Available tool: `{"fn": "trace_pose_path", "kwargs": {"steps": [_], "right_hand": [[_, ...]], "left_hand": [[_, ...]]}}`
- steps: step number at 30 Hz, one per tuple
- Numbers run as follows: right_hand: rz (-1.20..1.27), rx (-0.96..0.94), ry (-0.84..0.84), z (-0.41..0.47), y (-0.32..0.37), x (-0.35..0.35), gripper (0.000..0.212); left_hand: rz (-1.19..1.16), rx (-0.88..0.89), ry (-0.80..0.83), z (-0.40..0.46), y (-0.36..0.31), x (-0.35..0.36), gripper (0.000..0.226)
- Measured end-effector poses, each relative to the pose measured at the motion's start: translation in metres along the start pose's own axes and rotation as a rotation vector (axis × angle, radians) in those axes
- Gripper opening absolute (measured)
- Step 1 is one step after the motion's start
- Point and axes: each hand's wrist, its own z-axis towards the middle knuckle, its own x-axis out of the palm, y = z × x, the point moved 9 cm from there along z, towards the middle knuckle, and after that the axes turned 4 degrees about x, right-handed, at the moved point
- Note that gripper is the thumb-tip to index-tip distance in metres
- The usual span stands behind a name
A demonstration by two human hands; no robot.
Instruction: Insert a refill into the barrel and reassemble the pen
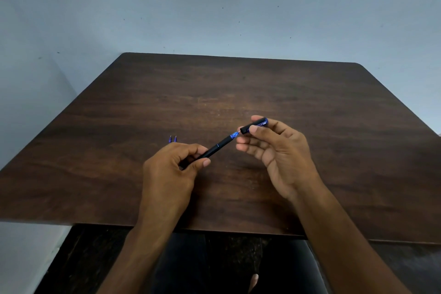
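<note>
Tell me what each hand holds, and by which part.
Left hand grips the pen by its rear barrel; right hand pinches the cap mid-length.

Dark brown wooden table (238,83), rounded far corners, visible grain, lighter worn patch near the middle. Two small blue pen tips (173,139) lie side by side on the table, left of centre, points facing the far edge, rest of them hidden. Pale blue-grey wall (214,7) behind the table, speckled with small dark marks; a second wall face meets it at the left. Dark floor (78,258) under the table's near edge. Dark trousers (191,265) at bottom centre; toes (253,281) showing below.
</note>
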Motion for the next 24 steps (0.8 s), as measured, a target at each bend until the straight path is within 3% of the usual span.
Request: {"fn": "trace_pose_path", "kwargs": {"steps": [12, 17, 24], "right_hand": [[-0.188, -0.102, 0.007, -0.007, 0.005, 0.006, 0.045], [-0.252, -0.161, -0.024, -0.011, 0.006, 0.004, 0.044], [-0.262, -0.250, -0.090, -0.015, 0.012, -0.003, 0.025]], "left_hand": [[0.008, 0.049, -0.004, 0.000, -0.008, 0.005, 0.028], [0.015, 0.055, -0.026, -0.002, -0.012, 0.003, 0.024], [-0.008, -0.011, -0.027, -0.002, -0.007, 0.006, 0.021]]}}
